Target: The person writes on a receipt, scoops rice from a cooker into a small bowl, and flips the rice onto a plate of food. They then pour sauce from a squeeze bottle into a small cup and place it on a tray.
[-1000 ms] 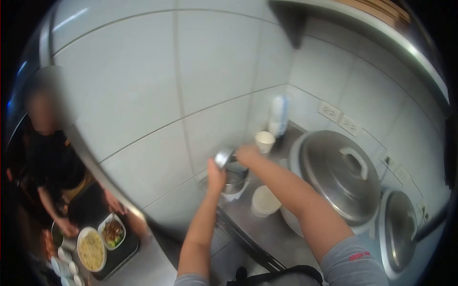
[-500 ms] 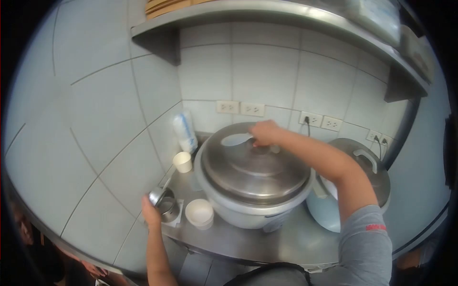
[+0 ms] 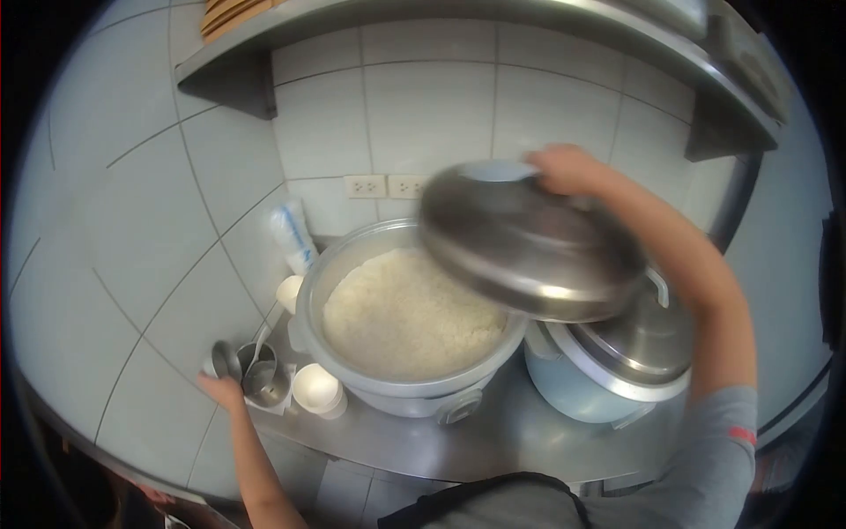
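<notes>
My right hand [image 3: 564, 167] grips the big steel lid [image 3: 529, 247] by its top and holds it tilted in the air, above and to the right of the large rice cooker [image 3: 397, 397]. The cooker stands uncovered and is full of white rice [image 3: 405, 313]. My left hand [image 3: 220, 385] is low at the left counter edge, holding a small steel cup [image 3: 225, 360] next to a small steel container [image 3: 263, 377] with a spoon in it.
A second, light blue cooker [image 3: 608, 379] with its own steel lid stands at the right, partly under the raised lid. A white bowl [image 3: 317, 390], a paper cup [image 3: 288, 291] and a wrapped stack of cups [image 3: 293, 236] sit left of the big cooker. Wall sockets and a shelf are above.
My right hand has lifted the lid off the big cooker and swung it up to the right, baring the rice. My left hand stayed by the small steel container.
</notes>
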{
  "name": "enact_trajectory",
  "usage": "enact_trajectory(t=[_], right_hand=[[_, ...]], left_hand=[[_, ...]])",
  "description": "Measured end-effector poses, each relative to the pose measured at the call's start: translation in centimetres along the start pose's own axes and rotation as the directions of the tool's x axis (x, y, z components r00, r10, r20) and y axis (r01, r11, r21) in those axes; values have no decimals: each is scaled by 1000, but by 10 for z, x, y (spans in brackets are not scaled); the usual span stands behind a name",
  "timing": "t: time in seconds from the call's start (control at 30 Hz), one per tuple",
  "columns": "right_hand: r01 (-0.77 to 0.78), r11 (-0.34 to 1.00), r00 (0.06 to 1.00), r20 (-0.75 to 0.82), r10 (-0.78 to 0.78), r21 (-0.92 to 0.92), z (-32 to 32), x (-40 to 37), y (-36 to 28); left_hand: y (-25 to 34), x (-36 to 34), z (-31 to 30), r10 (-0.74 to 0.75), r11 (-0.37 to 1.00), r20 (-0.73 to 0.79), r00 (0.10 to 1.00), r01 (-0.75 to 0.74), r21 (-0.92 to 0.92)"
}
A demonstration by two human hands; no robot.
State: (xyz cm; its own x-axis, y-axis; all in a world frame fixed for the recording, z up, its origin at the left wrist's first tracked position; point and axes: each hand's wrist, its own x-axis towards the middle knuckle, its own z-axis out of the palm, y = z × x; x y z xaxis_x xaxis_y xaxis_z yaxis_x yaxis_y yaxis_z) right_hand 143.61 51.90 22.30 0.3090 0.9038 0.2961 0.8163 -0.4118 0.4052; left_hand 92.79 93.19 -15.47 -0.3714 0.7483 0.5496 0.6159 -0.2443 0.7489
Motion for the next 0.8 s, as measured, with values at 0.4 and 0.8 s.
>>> enact_trajectory(t=[0.4,0.8], right_hand=[[-319,939,885,316,342,-125,114,-148,156],[-408,911,857,317,406,-61,129,-125,153]], left_hand=[[14,18,-39,-433,-109,689,581,725,-680],[-31,15,14,-228,946,17,974,225,-232]])
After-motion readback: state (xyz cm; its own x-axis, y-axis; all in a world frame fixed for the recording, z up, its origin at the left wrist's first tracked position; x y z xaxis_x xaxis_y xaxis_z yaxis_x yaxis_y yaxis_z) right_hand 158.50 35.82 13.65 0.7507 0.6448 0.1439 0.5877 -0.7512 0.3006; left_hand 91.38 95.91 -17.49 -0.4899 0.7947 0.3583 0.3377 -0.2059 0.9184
